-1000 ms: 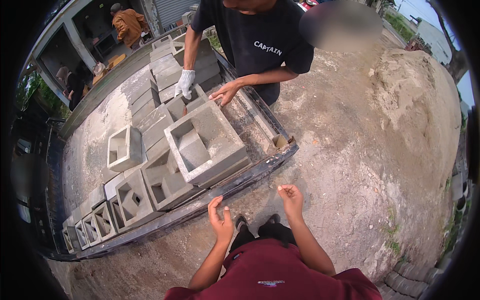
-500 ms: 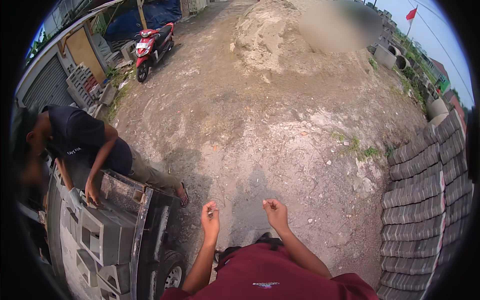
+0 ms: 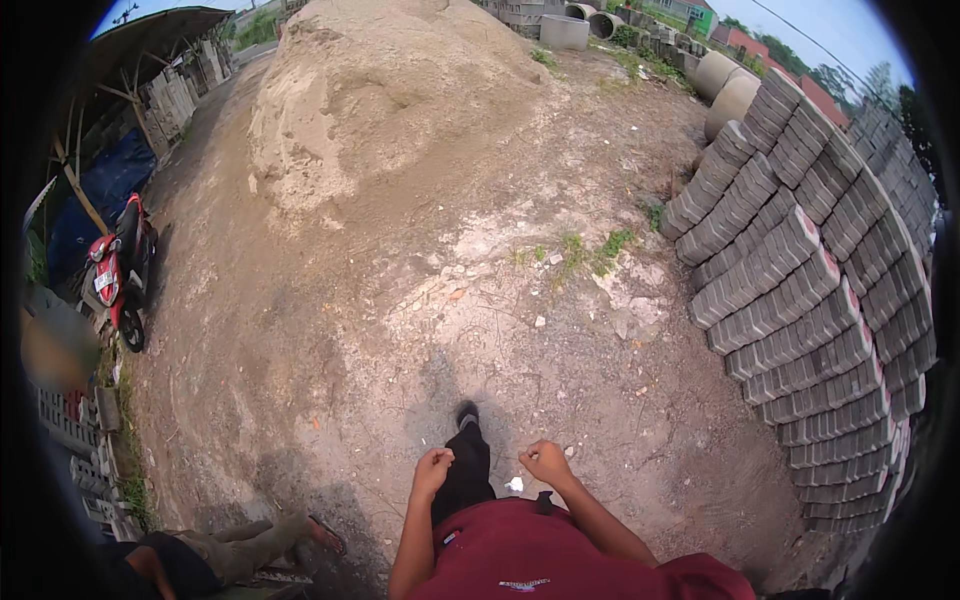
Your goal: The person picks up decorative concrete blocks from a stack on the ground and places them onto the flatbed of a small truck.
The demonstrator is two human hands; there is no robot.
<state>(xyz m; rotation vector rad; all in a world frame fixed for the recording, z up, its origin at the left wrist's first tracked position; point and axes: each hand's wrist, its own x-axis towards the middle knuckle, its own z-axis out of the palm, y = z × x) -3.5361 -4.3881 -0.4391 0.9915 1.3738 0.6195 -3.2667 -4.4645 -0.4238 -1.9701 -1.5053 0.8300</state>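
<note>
My left hand point(image 3: 432, 470) and my right hand point(image 3: 547, 463) hang in front of my red shirt, both loosely curled and holding nothing. They are over bare dirt ground point(image 3: 420, 300), with my dark trouser leg and shoe point(image 3: 467, 415) stepping forward between them. Neither hand touches anything.
A tall leaning stack of grey paving blocks point(image 3: 810, 290) fills the right side. A large sand mound point(image 3: 380, 90) rises ahead. A red motorbike point(image 3: 115, 275) stands at the left. Another person's leg and sandal point(image 3: 260, 545) lie at lower left, beside grey hollow blocks point(image 3: 75, 440).
The view has swung right, away from the pallet of hollow blocks and the other person, toward the sand mound and the block stack. My hands have curled closed and stayed empty.
</note>
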